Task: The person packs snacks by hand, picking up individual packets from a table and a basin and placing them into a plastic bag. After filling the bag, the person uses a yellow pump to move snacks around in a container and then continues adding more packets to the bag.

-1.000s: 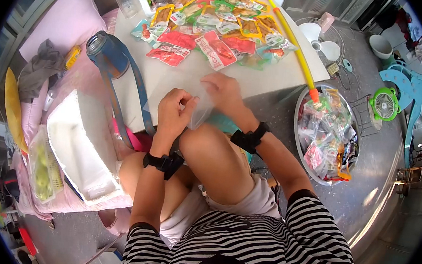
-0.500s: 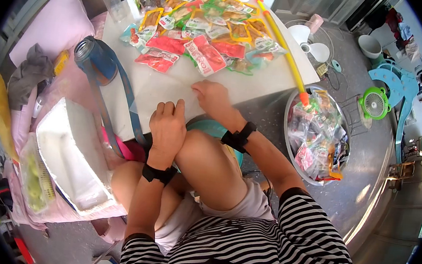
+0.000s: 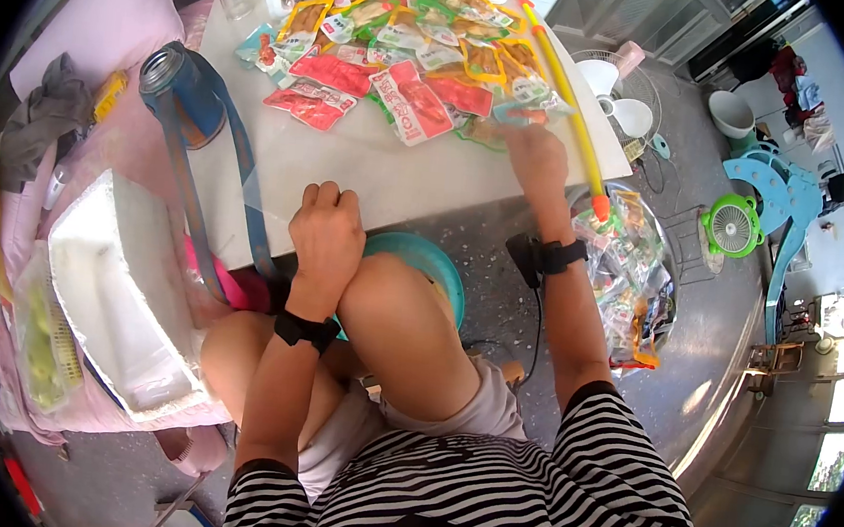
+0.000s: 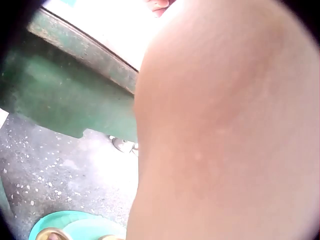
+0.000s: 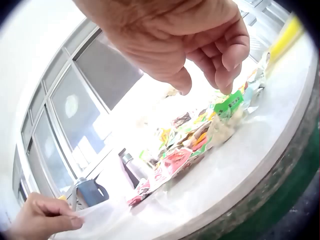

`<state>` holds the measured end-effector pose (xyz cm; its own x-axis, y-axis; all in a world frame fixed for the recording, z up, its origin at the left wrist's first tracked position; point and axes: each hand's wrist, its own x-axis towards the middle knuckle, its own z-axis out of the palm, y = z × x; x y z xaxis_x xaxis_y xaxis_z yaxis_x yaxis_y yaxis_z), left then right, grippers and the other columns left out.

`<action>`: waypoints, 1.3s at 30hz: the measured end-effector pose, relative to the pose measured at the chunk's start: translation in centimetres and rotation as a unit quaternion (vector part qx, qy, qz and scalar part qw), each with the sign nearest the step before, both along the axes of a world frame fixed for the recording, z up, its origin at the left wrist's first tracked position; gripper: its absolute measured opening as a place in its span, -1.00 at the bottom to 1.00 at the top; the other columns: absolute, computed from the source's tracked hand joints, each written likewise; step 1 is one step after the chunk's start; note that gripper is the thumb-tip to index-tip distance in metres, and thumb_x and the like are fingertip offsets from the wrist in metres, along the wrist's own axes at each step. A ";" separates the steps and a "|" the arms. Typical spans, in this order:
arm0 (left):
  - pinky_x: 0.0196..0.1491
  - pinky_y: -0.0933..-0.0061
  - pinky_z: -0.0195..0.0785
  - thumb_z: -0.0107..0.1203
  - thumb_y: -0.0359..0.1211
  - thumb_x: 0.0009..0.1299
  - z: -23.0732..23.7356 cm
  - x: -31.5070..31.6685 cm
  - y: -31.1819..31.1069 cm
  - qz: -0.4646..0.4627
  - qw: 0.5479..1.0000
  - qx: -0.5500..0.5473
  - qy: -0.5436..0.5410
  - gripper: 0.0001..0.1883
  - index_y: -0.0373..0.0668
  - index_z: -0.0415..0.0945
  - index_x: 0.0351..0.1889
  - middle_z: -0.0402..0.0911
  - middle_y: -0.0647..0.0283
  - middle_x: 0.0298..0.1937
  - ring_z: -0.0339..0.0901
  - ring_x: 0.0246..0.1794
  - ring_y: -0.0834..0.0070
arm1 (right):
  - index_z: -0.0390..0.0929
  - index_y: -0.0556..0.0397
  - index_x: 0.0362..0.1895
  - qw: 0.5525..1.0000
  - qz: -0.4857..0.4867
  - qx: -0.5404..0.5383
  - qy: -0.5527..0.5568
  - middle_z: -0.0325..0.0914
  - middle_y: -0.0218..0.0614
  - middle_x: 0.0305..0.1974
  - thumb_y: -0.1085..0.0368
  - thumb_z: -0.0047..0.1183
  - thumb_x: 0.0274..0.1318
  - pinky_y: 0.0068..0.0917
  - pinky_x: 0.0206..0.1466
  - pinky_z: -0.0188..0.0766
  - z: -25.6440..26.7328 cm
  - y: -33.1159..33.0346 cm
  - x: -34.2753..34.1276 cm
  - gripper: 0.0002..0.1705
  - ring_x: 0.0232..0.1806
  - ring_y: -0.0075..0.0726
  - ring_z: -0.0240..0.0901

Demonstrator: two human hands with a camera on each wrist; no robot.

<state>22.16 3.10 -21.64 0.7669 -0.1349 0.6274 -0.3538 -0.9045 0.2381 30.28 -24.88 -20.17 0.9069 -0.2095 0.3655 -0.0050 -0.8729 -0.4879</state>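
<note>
In the head view my left hand (image 3: 329, 235) is beside the raised knee (image 3: 394, 301), at the table's near edge. The right wrist view shows its thumb and fingers pinching a thin clear plastic bag (image 5: 102, 215). My right hand (image 3: 539, 168) reaches over the right end of the heap of snack packets (image 3: 415, 52). Its fingers bend loosely with the thumb apart, and the fingertips overlap a green packet (image 5: 229, 105) in the right wrist view. Red packets (image 3: 411, 102) lie at the heap's near side. The knee fills much of the left wrist view.
A yellow tube with orange ends (image 3: 571, 106) lies along the table's right side. A metal basin of packets (image 3: 632, 272) stands right, a teal basin (image 3: 447, 266) below the table. A blue strapped flask (image 3: 184, 97) and white foam box (image 3: 119, 287) are left.
My right hand has moved away from the left, forward and right to the packet heap. The clear bag was between both hands earlier; the left hand stays by the knee.
</note>
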 end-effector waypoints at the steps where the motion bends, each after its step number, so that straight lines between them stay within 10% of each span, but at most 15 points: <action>1: -0.52 0.25 0.33 0.09 -0.54 -0.03 0.0 0.0 -0.2 -0.002 1.000 -0.004 0.004 -0.90 -0.21 0.38 -0.65 0.36 0.18 -0.53 0.40 -0.44 0.20 | 0.59 0.12 -0.54 0.998 -0.011 -0.036 0.053 0.58 -0.10 -0.52 -0.08 0.12 0.04 -0.25 -0.32 0.44 -2.2 -2.3 2.0 -0.52 -0.41 -0.05 0.55; 6: -0.48 0.20 0.36 0.13 -0.50 0.03 0.0 -0.3 -0.3 -0.013 0.999 -0.023 0.038 -0.91 -0.22 0.42 -0.62 0.42 0.17 -0.50 0.44 -0.40 0.18 | 0.61 0.13 -0.64 0.955 -0.038 0.190 0.226 0.52 -0.17 -0.69 -0.25 0.03 0.02 -0.21 -0.27 0.45 -1.7 -1.1 2.8 -0.35 -0.46 -0.16 0.57; 18: -0.44 0.18 0.34 0.15 -0.47 0.12 -0.2 -0.3 -0.2 -0.004 0.997 -0.032 0.077 -0.92 -0.23 0.47 -0.54 0.45 0.16 -0.51 0.44 -0.40 0.17 | 0.55 0.12 -0.32 0.989 0.013 -0.020 -0.144 0.59 -0.13 -0.41 -0.06 0.24 -0.09 -0.12 -0.30 0.43 0.7 2.7 0.4 -0.53 -0.36 0.04 0.54; 25: -0.48 0.19 0.35 0.13 -0.49 0.07 -0.8 -0.2 0.0 0.003 0.997 -0.029 0.070 -0.94 -0.23 0.47 -0.56 0.44 0.17 -0.51 0.45 -0.41 0.19 | 0.54 0.11 -0.31 0.989 0.083 -0.121 0.012 0.58 -0.09 -0.34 0.02 0.29 -0.17 -0.11 -0.25 0.42 0.1 8.8 4.0 -0.55 -0.27 0.05 0.53; 32: -0.48 0.17 0.34 0.12 -0.50 0.08 -0.6 -0.2 0.1 0.001 0.997 -0.042 0.057 -0.96 -0.22 0.48 -0.55 0.45 0.15 -0.53 0.46 -0.44 0.16 | 0.60 0.08 -0.46 0.972 0.160 0.149 -0.088 0.58 -0.33 -0.53 0.12 0.20 0.01 -0.42 -0.46 0.39 -0.7 7.6 3.9 -0.73 -0.50 -0.34 0.50; 35: -0.46 0.16 0.33 0.12 -0.48 0.11 -0.4 -0.3 0.2 0.001 0.997 -0.054 0.059 -0.96 -0.23 0.49 -0.53 0.46 0.13 -0.54 0.46 -0.45 0.15 | 0.66 0.01 -0.34 0.877 0.228 0.422 0.003 0.58 -0.55 -0.49 0.25 0.05 0.22 -0.74 -0.62 0.22 2.1 5.4 0.0 -0.82 -0.59 -0.79 0.37; 39: -0.45 0.16 0.31 0.12 -0.45 0.17 -0.6 -0.3 0.2 0.002 0.996 -0.069 0.050 -0.90 -0.24 0.46 -0.55 0.45 0.11 -0.57 0.45 -0.48 0.13 | 0.63 0.09 -0.24 0.797 0.223 0.551 0.108 0.58 -0.49 -0.50 0.23 0.06 0.22 -0.73 -0.65 0.20 2.1 2.7 -5.4 -0.79 -0.62 -0.76 0.36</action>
<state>21.87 3.33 -22.20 0.8264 -0.0498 0.5608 -0.3188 -0.8624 0.3932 24.87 -22.20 -18.03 0.9978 0.0661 0.0071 -0.0026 0.1459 -0.9893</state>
